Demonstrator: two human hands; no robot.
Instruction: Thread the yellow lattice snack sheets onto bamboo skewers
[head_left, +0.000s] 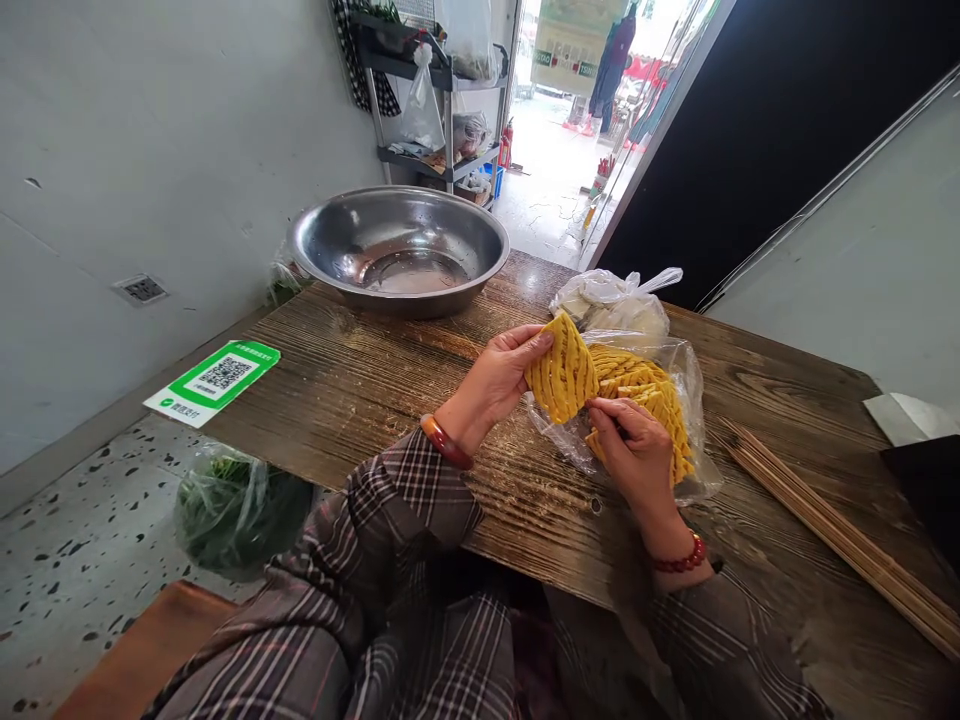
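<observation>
A flat yellow piece with slanted cuts [562, 372] is pinched at its upper left edge between the thumb and fingers of my left hand [504, 375]. My right hand [636, 450] is closed in a pinch at the lower right corner of that piece; whatever thin thing its fingertips may hold is too small to make out. Behind and beside my right hand, more yellow scored pieces [660, 395] lie stacked in an open clear plastic bag [694, 385]. A bundle of thin wooden sticks [832, 530] lies on the table to the right.
A large metal basin [397, 250] stands at the table's back left. Behind the yellow pieces is a knotted plastic bag [611, 303]. A green QR card [225, 375] lies on the left corner of the wooden table [390, 400]. Bagged greens [240, 510] sit below.
</observation>
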